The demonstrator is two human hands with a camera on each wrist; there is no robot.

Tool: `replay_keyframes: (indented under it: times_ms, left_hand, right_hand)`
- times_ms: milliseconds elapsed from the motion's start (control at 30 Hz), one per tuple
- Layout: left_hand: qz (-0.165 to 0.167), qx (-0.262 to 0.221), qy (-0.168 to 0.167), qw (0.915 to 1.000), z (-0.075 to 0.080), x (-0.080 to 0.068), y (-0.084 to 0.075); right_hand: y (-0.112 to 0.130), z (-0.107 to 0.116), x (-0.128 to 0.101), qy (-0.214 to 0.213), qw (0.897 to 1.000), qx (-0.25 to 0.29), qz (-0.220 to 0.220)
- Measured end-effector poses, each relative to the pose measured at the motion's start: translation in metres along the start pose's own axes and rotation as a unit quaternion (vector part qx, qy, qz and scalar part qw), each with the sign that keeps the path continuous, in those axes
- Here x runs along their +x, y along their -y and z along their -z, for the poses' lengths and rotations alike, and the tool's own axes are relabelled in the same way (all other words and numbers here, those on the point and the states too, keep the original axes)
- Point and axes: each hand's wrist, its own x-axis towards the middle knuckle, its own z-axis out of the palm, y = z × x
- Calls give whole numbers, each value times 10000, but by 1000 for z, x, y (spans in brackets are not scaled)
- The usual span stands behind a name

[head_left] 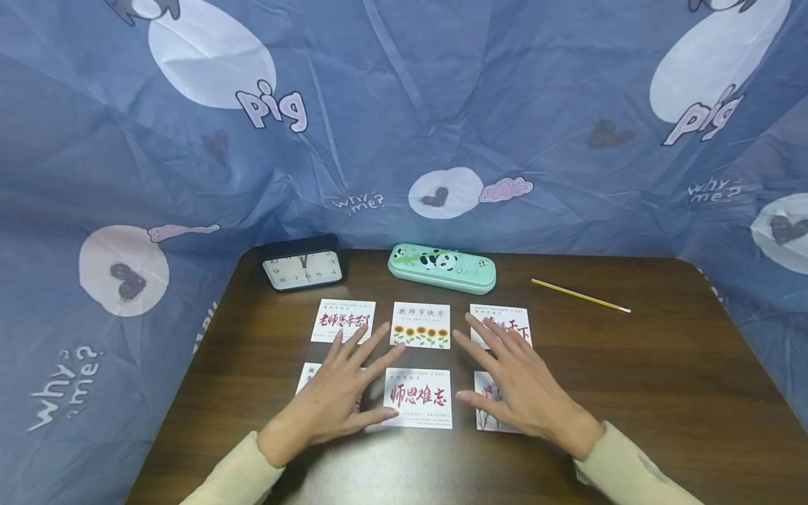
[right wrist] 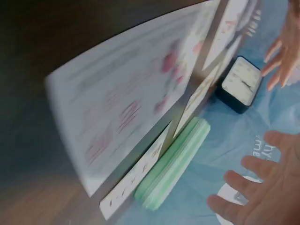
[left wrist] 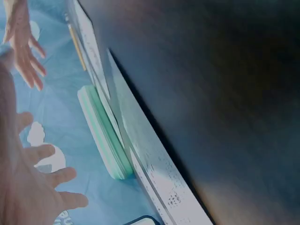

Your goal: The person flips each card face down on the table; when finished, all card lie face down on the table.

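Observation:
Several white cards with print lie in two rows on the table. My left hand (head_left: 337, 393), fingers spread, is over the front-left card (head_left: 308, 375), which it partly covers. Its thumb reaches over the edge of the front-middle card (head_left: 419, 398) with red characters. My right hand (head_left: 527, 386), also spread, partly hides the front-right flower card (head_left: 486, 407) and the back-right card (head_left: 495, 315). Behind are the back-left card (head_left: 341, 319) and the sunflower card (head_left: 421, 324). In the wrist views, the left fingers (left wrist: 61, 177) and right fingers (right wrist: 248, 183) hold nothing.
Along the back of the brown table (head_left: 663, 379) stand a black clock (head_left: 303, 270) at left and a green panda pencil case (head_left: 442, 268) in the middle. A yellow pencil (head_left: 581, 295) lies at right. A blue patterned cloth (head_left: 404, 126) hangs behind.

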Motion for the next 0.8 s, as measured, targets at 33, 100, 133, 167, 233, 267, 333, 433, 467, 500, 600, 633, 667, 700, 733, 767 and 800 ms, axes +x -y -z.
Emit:
replay_keyframes:
  times_ms: [33,100,133,167,233,267,333,433,467,500,600,633,667,700,733,767,800]
  left_hand:
    - [80,-100,-72,9999,1,-1,1]
    - [245,-280,-251,9990,5,-2,4]
    - [342,-373,-347,9981,7,-2,5]
    - [450,-481,-445,9968,9,-3,7]
    - [711,-698,-595,9932,12,-4,10]
    - [852,-801,-672,9909,14,-4,12]
    - [1123,-1049,-843,9845,17,-5,16]
    - [1451,-1428,-1086,9730,19,-7,26]
    - [1565,-1533,-1154,9689,19,-8,29]
    - [1690,-1639,-1212,9643,19,-9,33]
    - [2186,-2025,-1324,9454,17,-13,45]
    - [2374,-2173,-1363,9369,16,-14,49]
    - [2567,-2324,-1389,9278,15,-15,53]
    - [2758,-2446,-1403,9189,15,-16,57]
    - [2931,-2549,-1408,9107,14,-16,60]
    - [3093,-2635,-1400,9030,13,-17,63]
    - [3233,-2683,-1381,8969,13,-17,66]
  right_hand:
    - [1,1,3,-16,9997,226,-6]
    - [3,2,10,-2,9971,759,-83]
    - [5,3,14,23,9941,1071,-145]
    - [6,4,18,49,9901,1382,-229]
    - [9,5,26,100,9804,1926,-396]
    - [10,5,30,111,9756,2145,-454]
    - [12,5,40,142,9665,2497,-571]
    - [15,1,54,192,9507,3021,-676]
    - [16,-1,59,245,9413,3291,-710]
    - [17,-3,63,312,9303,3573,-769]
    - [22,-12,77,583,8922,4392,-881]
    - [24,-15,81,688,8821,4567,-926]
    - [26,-18,85,779,8763,4657,-951]
    - [28,-21,88,873,8719,4720,-968]
    - [30,-24,92,952,8687,4762,-974]
    - [32,-26,95,1023,8661,4798,-957]
    - [34,-29,98,1098,8617,4858,-967]
